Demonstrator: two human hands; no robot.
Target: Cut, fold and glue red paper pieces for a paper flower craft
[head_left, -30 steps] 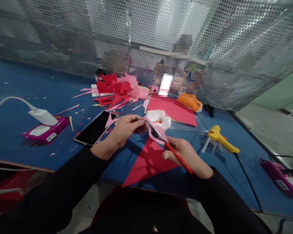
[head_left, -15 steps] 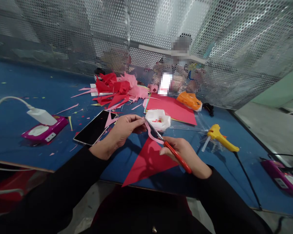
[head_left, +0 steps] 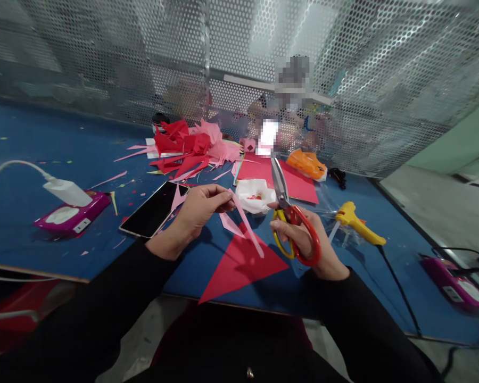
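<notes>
Between thumb and fingers, my left hand [head_left: 203,208] pinches a narrow pink paper strip [head_left: 247,223] that hangs down to the right. Another pink paper piece [head_left: 230,224] shows just below that hand; whether it is held or falling I cannot tell. My right hand [head_left: 303,234] grips scissors [head_left: 281,186] with one red and one yellow handle loop, blades pointing up and away from the strip. Under both hands, a red paper triangle [head_left: 239,271] lies on the blue table near its front edge. A white tissue-lined container [head_left: 255,194] with small red bits stands just beyond.
Red and pink paper scraps [head_left: 191,141] are heaped at the back. A phone [head_left: 154,210] and a purple power strip [head_left: 74,213] lie left. At right are a yellow glue gun [head_left: 359,223], an orange packet [head_left: 306,164] and another purple power strip [head_left: 457,284]. A perforated metal screen [head_left: 239,48] stands behind.
The scissors have come away from the pink paper, turned upward and moved right. The pink strip now hangs free from my left hand, with a separate pink piece below it.
</notes>
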